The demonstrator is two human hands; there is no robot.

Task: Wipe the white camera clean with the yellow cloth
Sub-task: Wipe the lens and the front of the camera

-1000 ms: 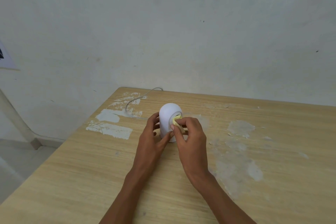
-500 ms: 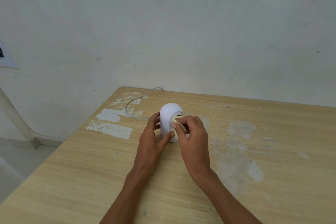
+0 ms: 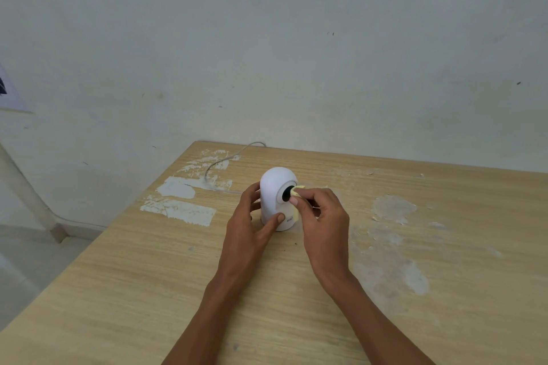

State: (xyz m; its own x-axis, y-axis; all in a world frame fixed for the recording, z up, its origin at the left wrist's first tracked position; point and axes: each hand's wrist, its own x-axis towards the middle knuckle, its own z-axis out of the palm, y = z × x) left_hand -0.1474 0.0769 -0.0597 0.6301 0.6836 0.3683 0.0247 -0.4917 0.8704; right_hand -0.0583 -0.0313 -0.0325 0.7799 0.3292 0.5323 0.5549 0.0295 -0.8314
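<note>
Head view shows the white camera [image 3: 274, 197] standing upright on the wooden table [image 3: 154, 290], toward the far left part of it, with its dark lens [image 3: 287, 193] turned to the right; the left hand [image 3: 252, 228] is wrapped around the body, thumb pressed low on the front and fingers behind; the right hand [image 3: 321, 216] pinches the yellow cloth [image 3: 296, 191] between thumb and forefinger, a corner of it touching the lens rim. Risks, as I judge them: the folded corner is small, so a bare fingertip could smear the glass; a hard push from the right could tip or slide the body if the left grip loosens; the thin cable [image 3: 228, 157] running off the back edge could snag if the body is turned. Most of the cloth is hidden inside the right fingers; the back and left side of the body are out of sight, so any dirt there cannot be judged; the small mark on the base is too blurred to read.
</note>
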